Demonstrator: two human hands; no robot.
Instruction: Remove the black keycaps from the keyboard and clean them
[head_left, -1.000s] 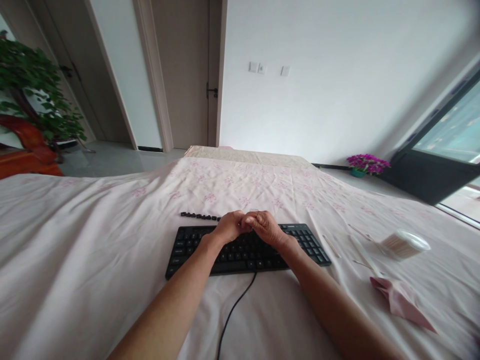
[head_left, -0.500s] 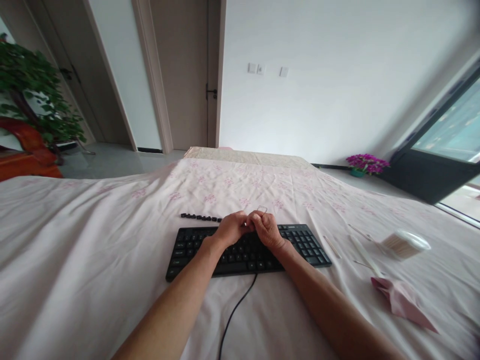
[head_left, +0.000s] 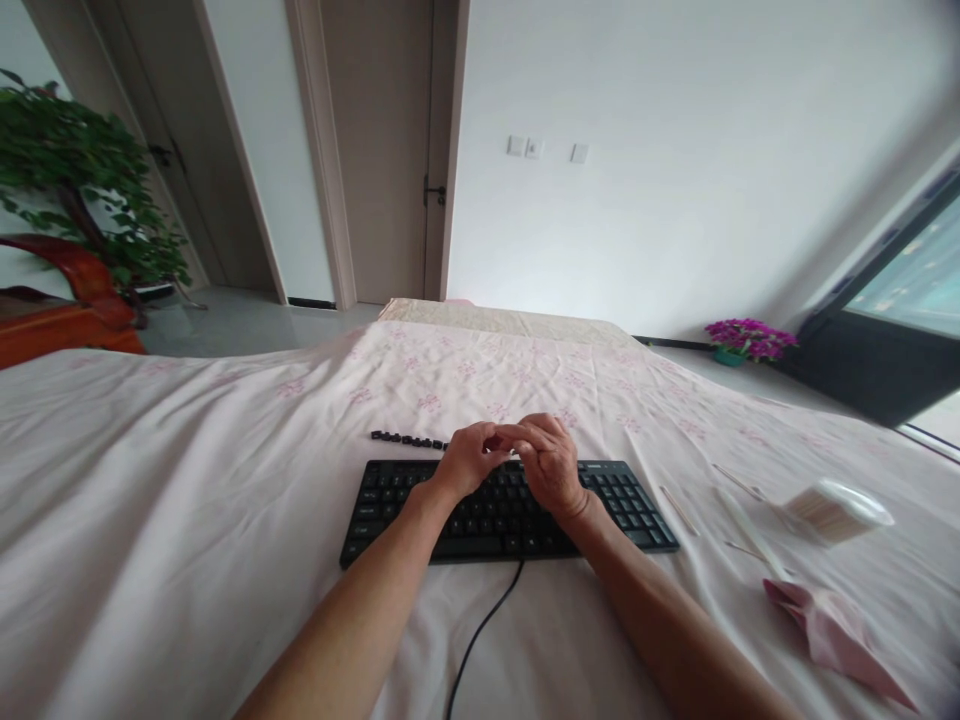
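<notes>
A black keyboard (head_left: pixel 472 546) lies on the cloth in front of me, its cable (head_left: pixel 480 632) running toward me. Over its upper middle, my left hand (head_left: pixel 469 460) is closed in a pinch, its fingertips meeting those of the other hand. My right hand (head_left: pixel 551 462) is curled shut beside it; a thin wire keycap puller showed above it a moment before, and the fingers now hide it. What lies between the fingertips is too small to make out. Several loose black keycaps (head_left: pixel 405 439) stand in a row behind the keyboard's left part.
To the right lie cotton swabs (head_left: pixel 679 510), a clear pack of swabs (head_left: pixel 840 512), a pale stick (head_left: pixel 754 533) and a folded pink cloth (head_left: pixel 836 635). A wrinkled flowered tablecloth (head_left: pixel 225 500) covers the surface. Purple flowers (head_left: pixel 750 340) stand on the floor beyond.
My right hand has turned and its fingers reach over toward the left fingertips. The wire loop that stuck up above it is out of sight. The whole view has shifted slightly.
</notes>
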